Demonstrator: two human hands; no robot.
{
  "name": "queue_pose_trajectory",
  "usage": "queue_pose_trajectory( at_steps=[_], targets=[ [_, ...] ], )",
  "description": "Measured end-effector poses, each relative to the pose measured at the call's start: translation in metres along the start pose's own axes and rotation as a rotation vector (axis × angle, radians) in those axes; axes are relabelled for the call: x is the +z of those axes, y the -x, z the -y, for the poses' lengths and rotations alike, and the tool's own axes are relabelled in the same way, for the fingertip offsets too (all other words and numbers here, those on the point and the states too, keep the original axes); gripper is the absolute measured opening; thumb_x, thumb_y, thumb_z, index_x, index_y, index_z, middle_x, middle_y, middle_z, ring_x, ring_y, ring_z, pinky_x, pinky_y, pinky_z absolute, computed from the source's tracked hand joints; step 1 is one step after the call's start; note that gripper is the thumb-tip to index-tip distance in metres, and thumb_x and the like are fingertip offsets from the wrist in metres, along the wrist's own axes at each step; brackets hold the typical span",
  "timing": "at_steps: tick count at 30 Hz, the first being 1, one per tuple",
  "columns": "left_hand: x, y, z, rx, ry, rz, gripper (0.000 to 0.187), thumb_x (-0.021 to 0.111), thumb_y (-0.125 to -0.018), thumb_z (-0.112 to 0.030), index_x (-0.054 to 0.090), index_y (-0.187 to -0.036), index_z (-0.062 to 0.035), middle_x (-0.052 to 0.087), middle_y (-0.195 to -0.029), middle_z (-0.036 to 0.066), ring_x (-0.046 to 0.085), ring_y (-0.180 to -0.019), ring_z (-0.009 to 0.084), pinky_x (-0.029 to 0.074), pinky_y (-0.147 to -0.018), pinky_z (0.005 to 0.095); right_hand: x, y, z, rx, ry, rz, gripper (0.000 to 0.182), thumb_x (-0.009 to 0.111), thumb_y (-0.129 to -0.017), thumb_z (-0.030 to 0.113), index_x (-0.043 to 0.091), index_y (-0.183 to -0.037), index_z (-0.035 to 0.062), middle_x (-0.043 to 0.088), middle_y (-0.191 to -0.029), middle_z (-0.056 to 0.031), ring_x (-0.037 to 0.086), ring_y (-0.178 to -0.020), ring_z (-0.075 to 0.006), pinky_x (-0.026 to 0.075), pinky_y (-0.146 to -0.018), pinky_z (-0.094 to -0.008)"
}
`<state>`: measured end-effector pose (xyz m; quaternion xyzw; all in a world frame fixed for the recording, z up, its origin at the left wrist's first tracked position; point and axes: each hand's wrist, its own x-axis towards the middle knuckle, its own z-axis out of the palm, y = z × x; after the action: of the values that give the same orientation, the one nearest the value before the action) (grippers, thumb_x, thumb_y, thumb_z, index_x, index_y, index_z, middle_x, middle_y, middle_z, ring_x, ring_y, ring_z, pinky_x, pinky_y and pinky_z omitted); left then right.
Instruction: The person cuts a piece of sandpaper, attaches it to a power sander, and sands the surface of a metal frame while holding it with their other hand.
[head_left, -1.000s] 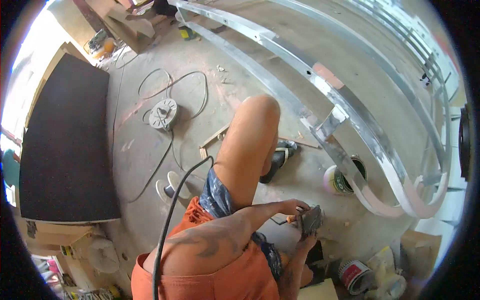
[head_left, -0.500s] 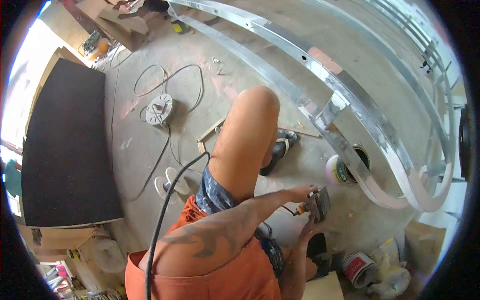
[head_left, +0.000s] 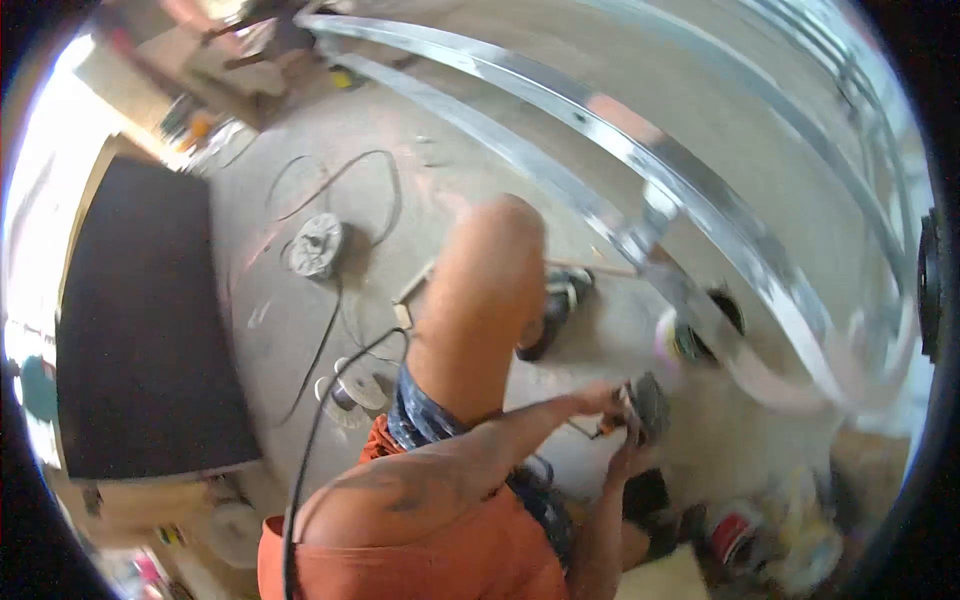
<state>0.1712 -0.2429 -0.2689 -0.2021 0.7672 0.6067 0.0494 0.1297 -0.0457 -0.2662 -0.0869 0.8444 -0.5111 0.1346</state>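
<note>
My left hand (head_left: 598, 400), at the end of the tattooed arm, is closed on the near side of a flat grey tool (head_left: 651, 405). From below, my right hand (head_left: 627, 455) grips the same tool at its lower edge. A small orange-brown part (head_left: 606, 427) like a handle shows between the hands, with a thin dark line running from it. Blur hides the exact kind of tool. Just beyond the hands, a tin (head_left: 677, 337) lies on its side on the floor under a curved metal frame (head_left: 640, 150).
The metal frame arcs across the right side. A cable reel (head_left: 317, 245) with loose cable lies on the floor, near a white spool (head_left: 352, 392). A large dark panel (head_left: 145, 330) leans at left. A red-labelled can (head_left: 735, 535) stands at lower right. A black cable (head_left: 310, 450) crosses my shoulder.
The view has shifted and blurred slightly, so the reel, panel and cans appear lower. Both hands keep their hold on the grey tool, which is turned a little.
</note>
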Motion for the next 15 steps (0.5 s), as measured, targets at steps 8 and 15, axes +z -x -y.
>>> queue_pose_trajectory(
  at_steps=[8, 15],
  targets=[
    [0.002, 0.025, -0.054, -0.005, 0.023, 0.038, 0.038, 0.072, -0.092, -0.036, 0.072, -0.106, -0.0006, 0.076, -0.092, 0.016, 0.073, -0.083, 0.0288, 0.054, -0.074, 0.0406, -0.003, 0.022, -0.015, -0.143, 0.626, -0.341, 0.038, 0.076, -0.095, 0.02, 0.063, -0.126, 0.0016, 0.067, -0.113, -0.0162, 0.064, -0.101, -0.029, 0.052, -0.086, -0.0422],
    [-0.009, -0.003, 0.034, 0.668, -0.696, 0.419, 0.031, 0.056, -0.103, -0.028, 0.07, -0.122, -0.0073, 0.066, -0.121, 0.02, 0.061, -0.103, 0.0399, 0.049, -0.096, 0.0466, -0.034, 0.026, 0.006, -0.084, 0.092, -0.383, 0.045, 0.08, -0.088, 0.016, 0.066, -0.129, 0.0053, 0.065, -0.128, -0.0137, 0.059, -0.125, -0.0311, 0.055, -0.096, -0.0434]
  ],
)
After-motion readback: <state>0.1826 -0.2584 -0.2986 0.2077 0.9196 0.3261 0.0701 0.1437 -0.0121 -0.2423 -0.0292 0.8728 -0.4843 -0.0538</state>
